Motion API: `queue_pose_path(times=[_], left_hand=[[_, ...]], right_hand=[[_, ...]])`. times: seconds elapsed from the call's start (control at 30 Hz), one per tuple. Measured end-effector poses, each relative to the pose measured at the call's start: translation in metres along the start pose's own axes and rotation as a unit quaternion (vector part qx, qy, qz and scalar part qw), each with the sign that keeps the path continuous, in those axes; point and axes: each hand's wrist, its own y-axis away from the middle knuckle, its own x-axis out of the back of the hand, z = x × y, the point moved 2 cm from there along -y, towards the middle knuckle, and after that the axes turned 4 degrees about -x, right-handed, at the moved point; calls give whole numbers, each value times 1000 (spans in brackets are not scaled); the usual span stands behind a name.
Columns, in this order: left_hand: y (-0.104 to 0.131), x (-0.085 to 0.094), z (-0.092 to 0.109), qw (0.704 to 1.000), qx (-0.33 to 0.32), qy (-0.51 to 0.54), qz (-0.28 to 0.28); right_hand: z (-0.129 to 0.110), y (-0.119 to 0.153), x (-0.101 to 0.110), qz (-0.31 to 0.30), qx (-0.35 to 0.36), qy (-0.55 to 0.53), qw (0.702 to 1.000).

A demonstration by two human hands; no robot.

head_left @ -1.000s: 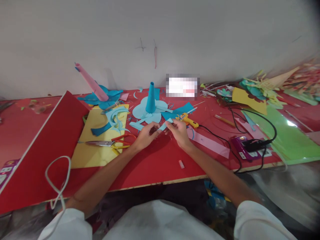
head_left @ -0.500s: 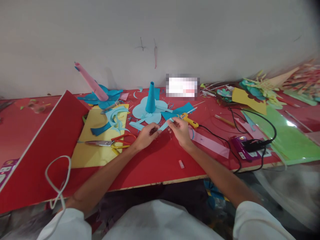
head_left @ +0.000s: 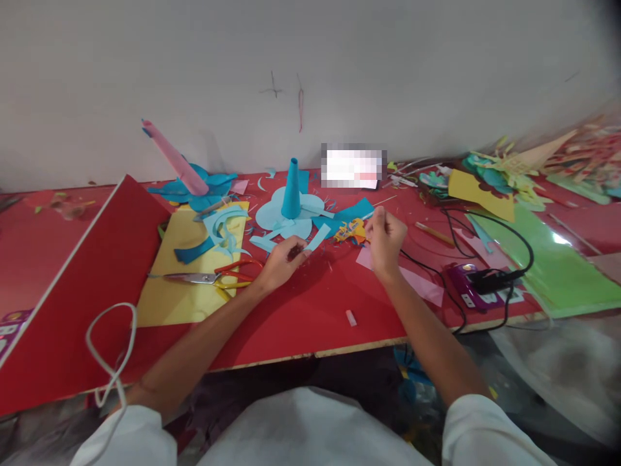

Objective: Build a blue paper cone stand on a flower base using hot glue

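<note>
- The left hand (head_left: 281, 262), at the centre of the frame, pinches the near end of a light blue paper strip (head_left: 317, 238) between thumb and fingertips.
- The strip juts up and right from that pinch, above the red table (head_left: 301, 317).
- It looks feather-light, thin and floppy, easily creased or torn; a gentle pinch by the end or flat faces seems best.
- The right hand (head_left: 385, 241), just right of the strip and apart from it, is loosely curled, its fingertips drawn together; whether they hold anything I cannot tell.
- The glue gun (head_left: 354, 230) lies just left of that hand, and the scissors (head_left: 213, 278) left of centre.
</note>
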Motion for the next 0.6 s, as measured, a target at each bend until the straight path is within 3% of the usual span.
queue_pose_path(times=[0.17,0.33,0.43,0.6], left_hand=[[0,1,0,1000,-8,-1,5],[0,1,2,1000,-13,-14,10],[0,1,3,999,-15,-29,4],[0,1,1,999,-23,-42,-13]], right_hand=[[1,5,-13,-110,-23,-16,993],[10,17,-30,-259,-86,-41,961],[11,24,-36,-269,-78,-11,960],[8,24,-34,-223,-49,10,974]])
